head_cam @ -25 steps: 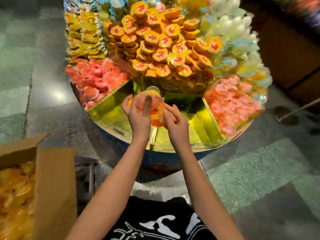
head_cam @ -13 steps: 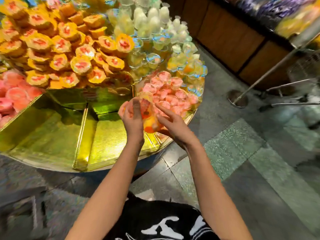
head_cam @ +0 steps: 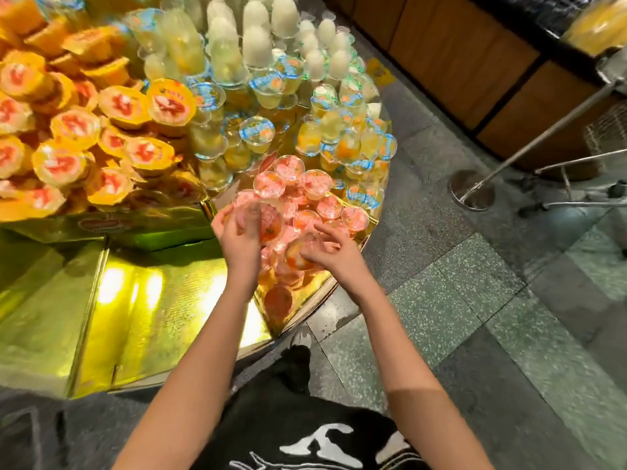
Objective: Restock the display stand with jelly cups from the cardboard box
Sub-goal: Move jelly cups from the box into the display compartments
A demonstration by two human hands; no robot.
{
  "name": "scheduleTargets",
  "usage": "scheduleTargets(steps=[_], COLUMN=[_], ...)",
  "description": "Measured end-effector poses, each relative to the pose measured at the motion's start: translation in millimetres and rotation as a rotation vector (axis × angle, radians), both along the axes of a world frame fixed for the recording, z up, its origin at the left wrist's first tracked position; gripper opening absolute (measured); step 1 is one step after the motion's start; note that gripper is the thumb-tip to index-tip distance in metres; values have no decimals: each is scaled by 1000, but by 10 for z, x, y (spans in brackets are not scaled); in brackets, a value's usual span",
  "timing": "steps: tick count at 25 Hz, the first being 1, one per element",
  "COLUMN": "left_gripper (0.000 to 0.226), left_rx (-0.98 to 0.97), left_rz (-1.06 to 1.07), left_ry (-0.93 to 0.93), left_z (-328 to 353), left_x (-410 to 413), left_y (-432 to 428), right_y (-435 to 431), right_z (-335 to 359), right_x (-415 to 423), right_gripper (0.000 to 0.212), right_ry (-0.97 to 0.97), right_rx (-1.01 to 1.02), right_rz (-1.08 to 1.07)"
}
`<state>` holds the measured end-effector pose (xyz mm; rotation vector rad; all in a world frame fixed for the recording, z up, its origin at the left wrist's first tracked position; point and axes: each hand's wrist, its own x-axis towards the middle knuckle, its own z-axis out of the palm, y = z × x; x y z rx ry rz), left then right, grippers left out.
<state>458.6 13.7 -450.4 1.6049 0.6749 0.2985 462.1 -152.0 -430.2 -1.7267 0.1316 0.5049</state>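
So both hands are on the same little clutch of jelly cups. The left hand has its back to the camera and its fingers curled round a cup or two from the left. The right hand pinches one between thumb and fingers from the right. It's blurry enough that I can't tell exactly how many each hand has. The held cups sit right between the two hands, touching the near edge of the pink pile. I reckon that's the reason for the two-sided hold: closing in from both sides keeps the slippery round things from rolling off while they get settled against the heap. That pile fills the wedge compartment at the right end of the display stand. The stand's gold foil floor shines just left of the hands, so my guess is that section wants cups too. Further out, the orange cups are heaped up top left, and the clear cups are stacked behind the pink ones. The cardboard box isn't in shot.
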Motion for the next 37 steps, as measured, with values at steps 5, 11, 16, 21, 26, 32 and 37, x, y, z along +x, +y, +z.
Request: scheduleTargets(steps=[5, 11, 16, 21, 26, 32, 37], left_gripper=[28, 34, 30, 58, 74, 74, 52], left_rx=[16, 38, -35, -69, -117, -120, -76], left_rz=[59, 131, 264, 371, 414, 424, 355], left_ry=[96, 150, 99, 103, 109, 127, 160], left_z=[-158, -207, -307, -326, -363, -314, -316], left_x=[382, 553, 555, 579, 557, 585, 564], left_y=[62, 47, 88, 65, 27, 18, 30], right_y=[-97, 101, 319, 429, 479, 427, 252], right_z=[-283, -547, -622, -686, -699, -798, -705], right_x=[614, 1214, 1647, 1809, 1872, 1921, 1946], right_gripper=[74, 77, 93, 103, 102, 93, 87], right_ry=[-101, -263, -447, -553, -593, -672, -592], right_rx=[-329, -574, -744, -885, -905, -913, -746], right_rz=[128, 457, 761, 1001, 1018, 1007, 899])
